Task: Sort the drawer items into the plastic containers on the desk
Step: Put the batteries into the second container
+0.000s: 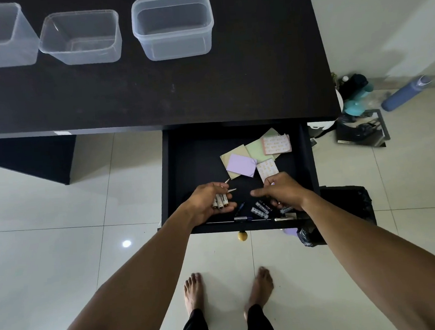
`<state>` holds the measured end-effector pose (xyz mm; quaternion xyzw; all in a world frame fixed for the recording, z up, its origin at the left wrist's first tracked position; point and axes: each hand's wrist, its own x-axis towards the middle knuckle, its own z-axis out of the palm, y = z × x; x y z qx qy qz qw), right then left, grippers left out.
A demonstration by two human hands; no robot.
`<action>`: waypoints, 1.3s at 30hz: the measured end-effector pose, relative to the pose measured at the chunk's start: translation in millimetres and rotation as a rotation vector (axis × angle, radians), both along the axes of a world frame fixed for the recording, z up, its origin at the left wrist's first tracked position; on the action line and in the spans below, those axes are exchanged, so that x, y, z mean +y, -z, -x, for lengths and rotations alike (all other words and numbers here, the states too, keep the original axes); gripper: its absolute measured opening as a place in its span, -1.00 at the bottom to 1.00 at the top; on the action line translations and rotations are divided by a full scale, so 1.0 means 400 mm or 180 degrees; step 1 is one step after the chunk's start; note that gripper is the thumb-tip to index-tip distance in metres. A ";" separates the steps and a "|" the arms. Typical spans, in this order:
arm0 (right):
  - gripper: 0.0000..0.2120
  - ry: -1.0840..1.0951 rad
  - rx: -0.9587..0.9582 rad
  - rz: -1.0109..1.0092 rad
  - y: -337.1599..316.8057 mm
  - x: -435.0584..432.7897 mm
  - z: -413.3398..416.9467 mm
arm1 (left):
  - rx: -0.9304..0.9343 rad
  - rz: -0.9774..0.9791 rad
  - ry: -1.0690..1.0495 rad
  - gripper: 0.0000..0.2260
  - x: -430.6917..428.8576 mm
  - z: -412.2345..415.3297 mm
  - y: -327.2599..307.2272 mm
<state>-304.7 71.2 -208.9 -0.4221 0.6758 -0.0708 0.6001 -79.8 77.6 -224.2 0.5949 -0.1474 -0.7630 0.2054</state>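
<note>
Drawer [171, 181] lower centre: left hand [209, 204] grips white batteries [221, 200], right hand [282, 191] hovers loose-fingered; pinch dark batteries [260, 209] singly.

Your left hand [208, 201] grips white batteries [221, 200] over the open drawer [185, 167], while your right hand [283, 189] reaches above dark batteries [262, 209] near paper notes [239, 164].
</note>
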 end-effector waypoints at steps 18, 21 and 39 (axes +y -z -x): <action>-0.84 -0.2227 0.2064 0.0960 0.023 0.019 -0.062 | -0.0182 0.0192 0.0246 -0.88 -0.003 0.000 0.010; -0.85 -0.2274 0.1961 0.0863 0.027 0.018 -0.065 | -0.0190 0.0212 0.0252 -0.87 -0.002 -0.003 0.009; -0.80 -0.1781 0.1026 0.0557 0.060 0.010 -0.010 | -0.0164 0.0266 0.0292 -0.81 0.006 -0.011 0.011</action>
